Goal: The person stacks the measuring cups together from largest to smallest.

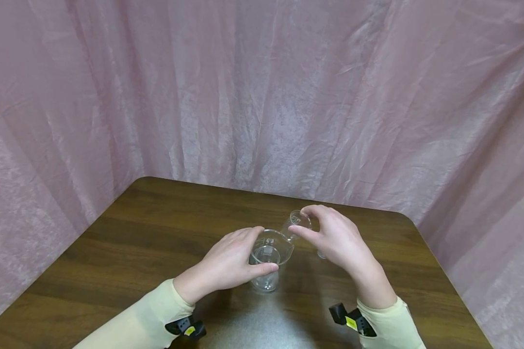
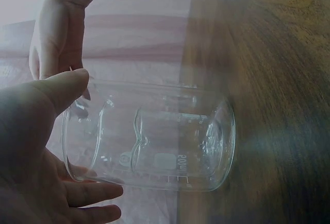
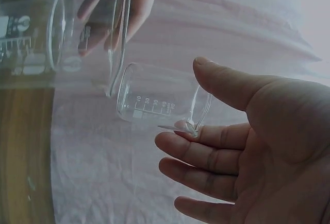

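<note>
My left hand point(image 1: 231, 259) grips a large clear glass beaker point(image 1: 289, 250) near its rim, thumb on one side and fingers on the other. The beaker stands upright on the table, and the left wrist view shows a 500 ml marking. Inside it sits a medium glass beaker point(image 1: 266, 258). With thumb and fingertips, my right hand point(image 1: 338, 237) holds a small graduated beaker point(image 3: 154, 98) by its rim. That small beaker is raised, its base close beside the large beaker's rim, just right of it in the head view.
A bit of another clear glass item point(image 1: 321, 254) shows on the wooden table point(image 1: 157, 228) beneath my right hand, mostly hidden by it. Pink curtains point(image 1: 262, 97) hang behind the table and along both sides. Black wrist straps point(image 1: 185, 327) sit on both sleeves.
</note>
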